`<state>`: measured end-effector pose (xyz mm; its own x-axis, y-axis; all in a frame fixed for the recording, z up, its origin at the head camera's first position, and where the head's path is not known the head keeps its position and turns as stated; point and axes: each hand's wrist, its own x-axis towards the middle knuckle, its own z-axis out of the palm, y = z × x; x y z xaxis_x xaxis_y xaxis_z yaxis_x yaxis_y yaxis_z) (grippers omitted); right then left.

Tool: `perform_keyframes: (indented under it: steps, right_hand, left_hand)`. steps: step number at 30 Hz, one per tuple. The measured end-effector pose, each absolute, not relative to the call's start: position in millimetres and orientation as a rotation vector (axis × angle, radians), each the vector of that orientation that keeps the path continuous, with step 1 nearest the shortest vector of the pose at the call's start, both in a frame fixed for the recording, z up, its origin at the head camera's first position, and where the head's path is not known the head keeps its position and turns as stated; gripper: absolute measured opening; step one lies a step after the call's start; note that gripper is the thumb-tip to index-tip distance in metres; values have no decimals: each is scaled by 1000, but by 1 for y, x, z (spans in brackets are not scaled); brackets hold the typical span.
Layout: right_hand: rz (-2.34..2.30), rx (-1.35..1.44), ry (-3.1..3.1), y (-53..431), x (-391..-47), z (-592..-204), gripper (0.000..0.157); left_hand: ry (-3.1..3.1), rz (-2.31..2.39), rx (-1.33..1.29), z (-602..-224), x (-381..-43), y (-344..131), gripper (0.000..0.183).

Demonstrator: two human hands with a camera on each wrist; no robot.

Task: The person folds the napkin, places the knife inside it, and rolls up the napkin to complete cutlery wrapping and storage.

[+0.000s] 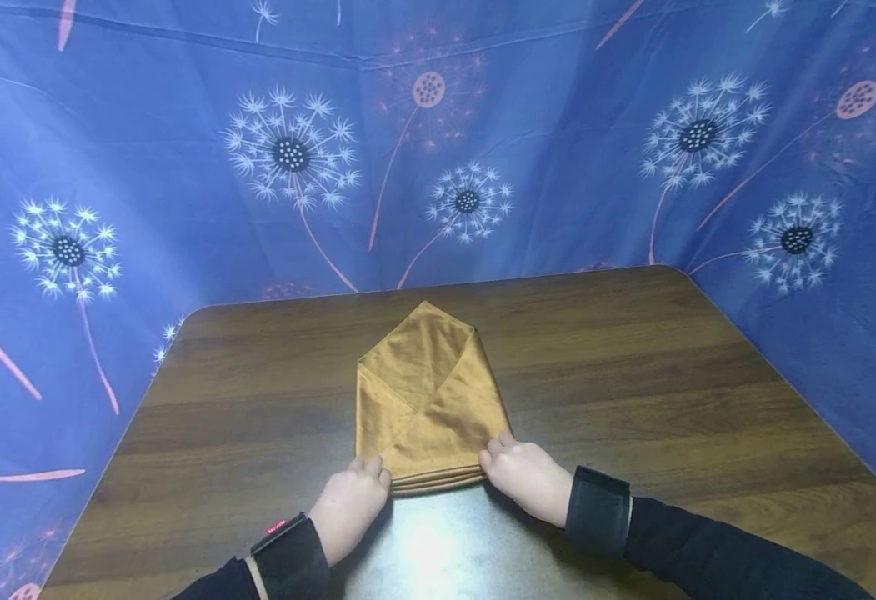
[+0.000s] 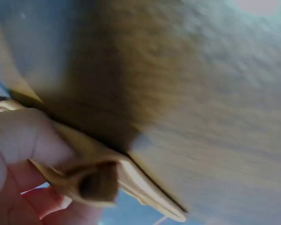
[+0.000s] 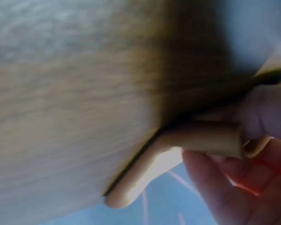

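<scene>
A folded golden-brown satin cloth (image 1: 445, 429) lies on the table, its far end coming to a point like an envelope flap. Several folded layers show along its near edge. At the near left corner my left hand (image 1: 352, 504) pinches the edge between thumb and fingers. My right hand (image 1: 529, 477) grips the near right corner in the same way. From the left wrist, the cloth (image 2: 145, 187) shows an open loop of fabric beside the fingers. In the right wrist view a rolled fold of the cloth (image 3: 210, 138) sits between thumb and fingers.
The dark wood-grain table (image 1: 242, 400) has rounded far corners. Behind it and on both sides hangs a blue curtain (image 1: 558, 167) printed with dandelions. Light glares off the tabletop near its front. Black bands (image 1: 598, 510) circle both wrists.
</scene>
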<state>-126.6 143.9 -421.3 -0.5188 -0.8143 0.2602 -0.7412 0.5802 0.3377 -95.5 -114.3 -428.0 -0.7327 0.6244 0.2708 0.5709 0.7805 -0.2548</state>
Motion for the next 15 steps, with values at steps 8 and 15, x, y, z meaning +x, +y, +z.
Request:
perform_keyframes:
  steps: [8,15]
  right_hand:
    - [51,1325,-2720,157,-142,-410,27]
    - [191,1311,-2776,161,-156,-411,25]
  left_hand:
    - [-2778,-97,-900,-416,-109,-130,19]
    - [-2944,-592,-957,-409,-128,-144,27]
